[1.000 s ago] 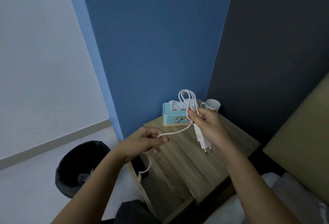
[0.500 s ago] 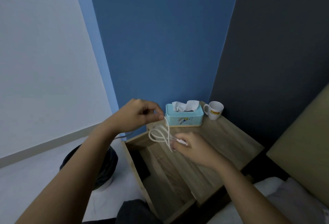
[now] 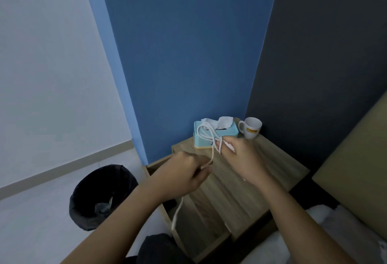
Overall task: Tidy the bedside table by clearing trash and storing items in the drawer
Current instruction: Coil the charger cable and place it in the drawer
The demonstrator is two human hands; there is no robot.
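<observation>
A white charger cable (image 3: 209, 136) is looped over the wooden bedside table (image 3: 272, 165). My right hand (image 3: 240, 159) grips the loops between fingers and thumb, above the tabletop. My left hand (image 3: 184, 175) pinches the cable's free length; its tail (image 3: 177, 215) hangs down over the open drawer (image 3: 201, 221). The charger's plug body is hidden by my right hand. A light blue tissue box (image 3: 215, 136) and a white mug (image 3: 252, 127) stand at the back of the table.
A black bin (image 3: 100, 196) with a liner and some trash inside sits on the floor left of the table. Blue and dark grey walls meet behind the table. A bed with white bedding (image 3: 335, 232) and a tan headboard (image 3: 360, 169) lies to the right.
My left hand has dropped from beside the tissue box down to the drawer's edge, drawing the cable. My right hand has risen and holds larger loops.
</observation>
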